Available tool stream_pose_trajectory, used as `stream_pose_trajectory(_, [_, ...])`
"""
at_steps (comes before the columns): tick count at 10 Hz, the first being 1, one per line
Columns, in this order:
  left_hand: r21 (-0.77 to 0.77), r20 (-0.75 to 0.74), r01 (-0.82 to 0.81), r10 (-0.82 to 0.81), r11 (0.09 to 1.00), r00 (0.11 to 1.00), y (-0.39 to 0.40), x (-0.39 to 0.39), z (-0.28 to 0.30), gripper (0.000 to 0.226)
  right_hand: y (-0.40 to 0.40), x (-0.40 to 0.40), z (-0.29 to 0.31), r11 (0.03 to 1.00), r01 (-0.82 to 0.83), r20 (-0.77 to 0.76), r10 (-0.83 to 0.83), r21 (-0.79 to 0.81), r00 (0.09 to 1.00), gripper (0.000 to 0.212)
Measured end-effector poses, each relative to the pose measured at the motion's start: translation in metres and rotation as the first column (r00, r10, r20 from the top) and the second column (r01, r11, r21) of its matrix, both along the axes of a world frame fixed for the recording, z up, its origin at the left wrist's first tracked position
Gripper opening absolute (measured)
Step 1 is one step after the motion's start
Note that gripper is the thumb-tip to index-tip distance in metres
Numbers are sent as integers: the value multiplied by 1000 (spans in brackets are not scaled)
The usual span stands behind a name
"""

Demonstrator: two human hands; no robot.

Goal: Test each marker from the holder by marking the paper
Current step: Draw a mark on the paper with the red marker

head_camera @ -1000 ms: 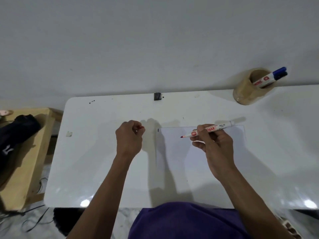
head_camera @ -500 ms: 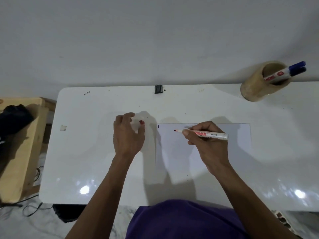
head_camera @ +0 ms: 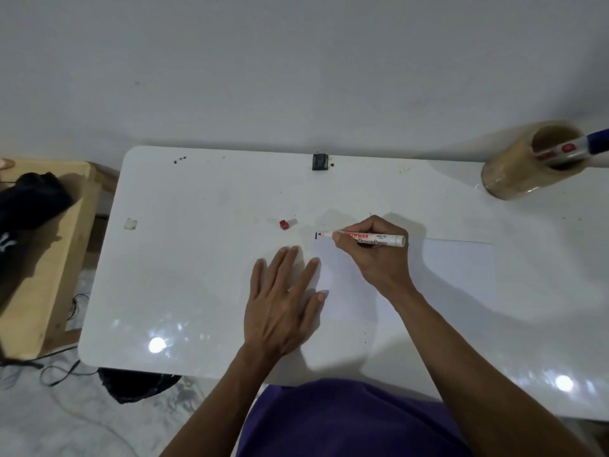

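While the left hand lies flat, pinning the paper, the right hand pinches the red marker (cap off), tip at the sheet's top-left corner; a short stroke comes next.

White marker barrel: "SNOWMAN" is read in red; smaller print is blurred.
Holder marker at 2 o'clock: label unreadable.

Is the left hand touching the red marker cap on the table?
Apart. The head view shows the left hand flat on the table, with bare white surface between its fingertips and the red cap lying beyond them.
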State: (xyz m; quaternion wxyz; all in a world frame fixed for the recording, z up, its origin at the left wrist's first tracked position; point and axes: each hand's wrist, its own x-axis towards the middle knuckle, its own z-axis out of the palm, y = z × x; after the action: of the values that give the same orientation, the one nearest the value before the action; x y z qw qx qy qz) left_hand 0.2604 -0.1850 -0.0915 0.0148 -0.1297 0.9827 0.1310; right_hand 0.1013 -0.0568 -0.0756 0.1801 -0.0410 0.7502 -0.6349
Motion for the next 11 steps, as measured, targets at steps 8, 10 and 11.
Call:
stream_pose_trajectory(8, [-59,-106,-19,12,998,994,-1,2,-7,55,-4,0,-8,996,-45,-46,49,81,998,16])
stream_pose_trajectory(10, [-45,-101,-18,13,999,995,-1,0,-9,55,-3,-2,-9,994,-61,-36,65,91,997,15])
stream_pose_trajectory(11, [-43,-102,-15,10,999,995,-1,0,-9,55,-2,-1,-9,993,-62,-29,65,99,997,16])
